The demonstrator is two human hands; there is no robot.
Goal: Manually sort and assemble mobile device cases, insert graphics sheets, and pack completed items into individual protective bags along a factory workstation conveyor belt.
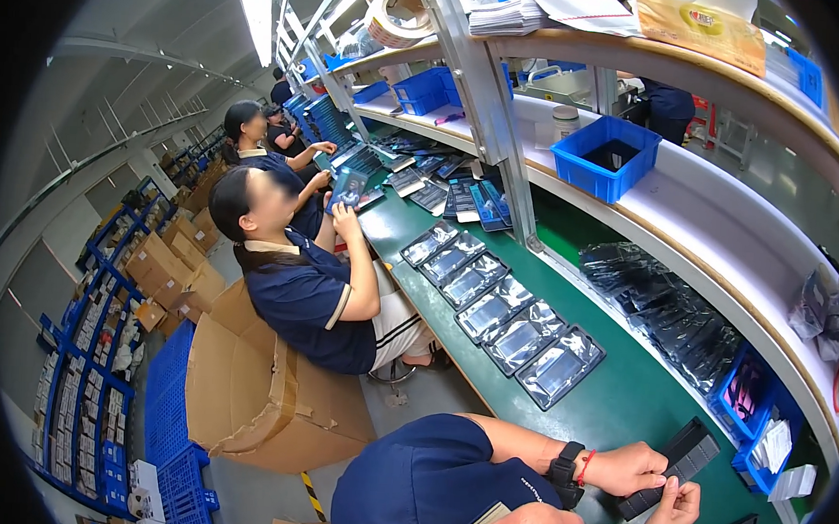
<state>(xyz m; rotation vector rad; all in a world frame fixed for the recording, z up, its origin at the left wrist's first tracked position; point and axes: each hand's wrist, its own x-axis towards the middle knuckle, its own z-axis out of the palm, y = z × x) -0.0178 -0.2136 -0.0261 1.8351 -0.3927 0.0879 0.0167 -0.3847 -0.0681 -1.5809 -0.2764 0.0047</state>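
Holding a black panelled case (696, 455) over the green bench (625, 406), the left hand (625, 468) clamps its fingers around it; the right hand's (678, 511) fingertips meet at its edge, grip unclear. Film-covered packs (560, 367) lie lined up, seemingly done; the case isn't among them.

Cannot follow the right grip (676, 509) past the wrist — lost near the lower edge. Cannot see all of the segmented black strip (693, 456), partly covered by the left grip (629, 467). Cannot read the lettering (537, 490) on the dark blue shirt (413, 475) — too small.
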